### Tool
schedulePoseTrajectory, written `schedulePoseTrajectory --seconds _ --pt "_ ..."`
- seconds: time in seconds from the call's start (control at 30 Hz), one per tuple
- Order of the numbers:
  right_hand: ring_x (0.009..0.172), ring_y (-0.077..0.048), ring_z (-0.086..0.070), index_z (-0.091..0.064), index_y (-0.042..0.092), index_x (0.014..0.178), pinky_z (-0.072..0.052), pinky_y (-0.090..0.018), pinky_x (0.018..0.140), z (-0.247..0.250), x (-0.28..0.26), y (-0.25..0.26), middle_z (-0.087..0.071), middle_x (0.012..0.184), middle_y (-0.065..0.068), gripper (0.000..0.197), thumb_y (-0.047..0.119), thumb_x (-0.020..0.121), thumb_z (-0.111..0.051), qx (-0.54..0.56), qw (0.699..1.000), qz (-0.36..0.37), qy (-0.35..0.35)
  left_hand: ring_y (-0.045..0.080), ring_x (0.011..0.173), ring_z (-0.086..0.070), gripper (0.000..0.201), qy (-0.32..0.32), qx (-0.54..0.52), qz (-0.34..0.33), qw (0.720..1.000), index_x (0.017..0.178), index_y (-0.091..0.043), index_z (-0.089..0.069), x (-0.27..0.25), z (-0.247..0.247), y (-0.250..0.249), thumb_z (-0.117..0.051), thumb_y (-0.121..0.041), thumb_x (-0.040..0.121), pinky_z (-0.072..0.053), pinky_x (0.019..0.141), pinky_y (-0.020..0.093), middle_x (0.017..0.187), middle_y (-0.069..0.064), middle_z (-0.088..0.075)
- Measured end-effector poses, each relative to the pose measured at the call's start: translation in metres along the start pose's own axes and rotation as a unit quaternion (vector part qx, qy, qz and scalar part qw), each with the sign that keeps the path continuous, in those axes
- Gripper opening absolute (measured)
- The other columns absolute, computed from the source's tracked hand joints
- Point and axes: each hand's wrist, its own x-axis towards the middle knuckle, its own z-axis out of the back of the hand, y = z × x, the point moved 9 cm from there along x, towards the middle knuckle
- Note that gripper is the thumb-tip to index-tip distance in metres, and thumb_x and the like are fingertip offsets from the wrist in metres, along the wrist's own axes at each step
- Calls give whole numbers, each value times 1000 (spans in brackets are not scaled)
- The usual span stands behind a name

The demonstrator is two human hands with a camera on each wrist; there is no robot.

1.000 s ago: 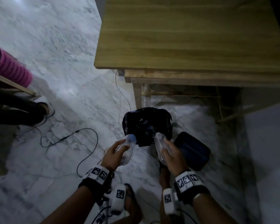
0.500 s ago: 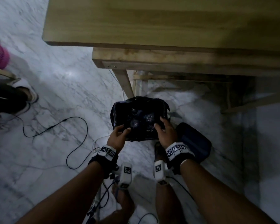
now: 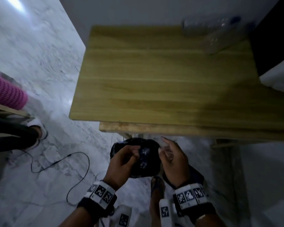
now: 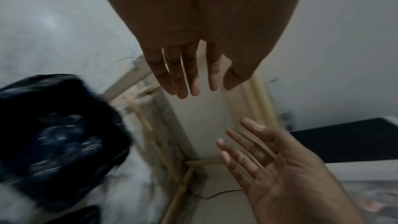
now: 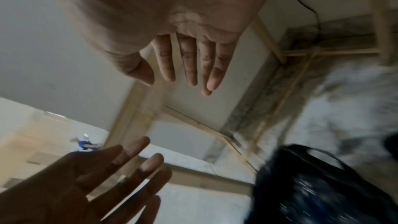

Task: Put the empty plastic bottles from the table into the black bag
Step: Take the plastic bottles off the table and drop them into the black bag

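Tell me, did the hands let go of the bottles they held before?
Yes. Both hands, left and right, are empty and open now, lifted above the black bag on the floor by the table.

The black bag [image 3: 143, 158] sits on the floor [image 3: 39, 66] before the table's [image 3: 154, 82] near edge, between the left hand [image 3: 121, 163] and right hand [image 3: 172, 159]. Two plastic bottles [image 3: 220, 38] lie on the table's far right corner (blurred). A cable [image 3: 59, 163] trails on the floor left of the bag.
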Motion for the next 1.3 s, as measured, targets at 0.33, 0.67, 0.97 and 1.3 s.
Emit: schedulePoseTrajectory --seconds 0.33,0.67,0.97,1.3 --pt "88 -6 -65 -65 29 112 -54 -23 73 129 98 132 -69 106 10 24 27 89 -57 22 992 91 -87 8 94 -70 14 -4 70 -182 981 106 -18 -73 85 -16 -234 -63 -23 97 -57 77 24 98 -8 -75" --pt "131 -31 -39 -54 30 125 -40 -35 97 211 263 136 -40 145 -2 46 35 79 -63 -135 973 21 -186 25 114 -64 33 -20 283 -263 922 123 -21 -65 262 -86 -367 -64 -32 93 -54 94 41 131 11 -58" --pt "144 -54 -2 -24 49 145 -23 -64 113 201 342 114 16 164 5 75 61 77 -55 -285 955 -32 -81 38 154 -13 81 20 569 -270 777 154 -45 -26 338 -160 -378 -69 -44 86 -32 119 58 170 6 -5" --pt "138 -38 -29 -51 28 117 -41 -49 104 199 280 100 -9 164 6 45 30 76 -69 -303 941 55 -139 43 103 -63 79 31 551 -325 768 153 -36 -33 312 -163 -360 -71 -32 84 -53 88 43 144 16 -34"
